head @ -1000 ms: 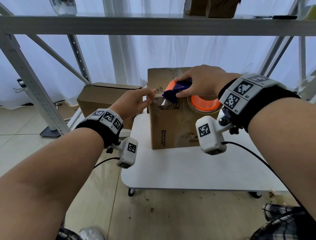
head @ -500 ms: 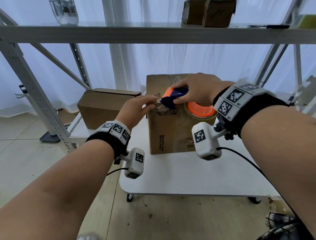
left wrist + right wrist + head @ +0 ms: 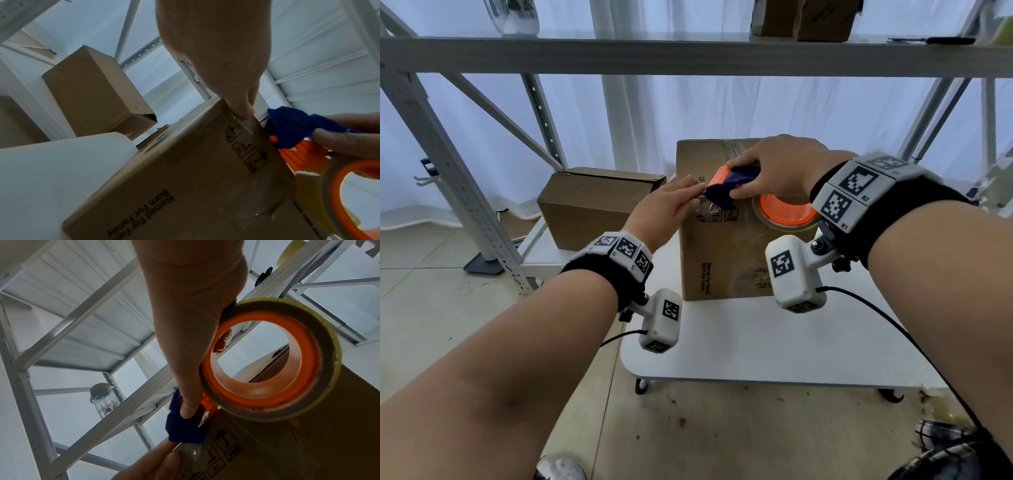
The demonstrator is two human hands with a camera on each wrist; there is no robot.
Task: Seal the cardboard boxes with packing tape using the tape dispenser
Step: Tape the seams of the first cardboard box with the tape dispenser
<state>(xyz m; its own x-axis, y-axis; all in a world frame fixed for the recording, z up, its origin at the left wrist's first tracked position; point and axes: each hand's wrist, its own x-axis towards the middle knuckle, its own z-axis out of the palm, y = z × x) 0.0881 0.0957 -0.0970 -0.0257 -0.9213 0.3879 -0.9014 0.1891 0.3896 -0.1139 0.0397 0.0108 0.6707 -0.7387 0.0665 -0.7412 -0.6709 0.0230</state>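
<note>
Box (image 3: 599, 205) left of taped box (image 3: 722, 253)

Both bare forearms reach forward, each wrist wearing a black band. The right hand (image 3: 779, 168) is curled in a grip, thumb underneath. The left hand (image 3: 666, 209) pinches with its fingertips (image 3: 243, 110).

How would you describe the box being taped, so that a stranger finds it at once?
Look at the white table under the metal shelf. The box stands upright on it, at the back. Unlike the lower box to its left, it bears black print, and the tape dispenser is at its top edge.
</note>
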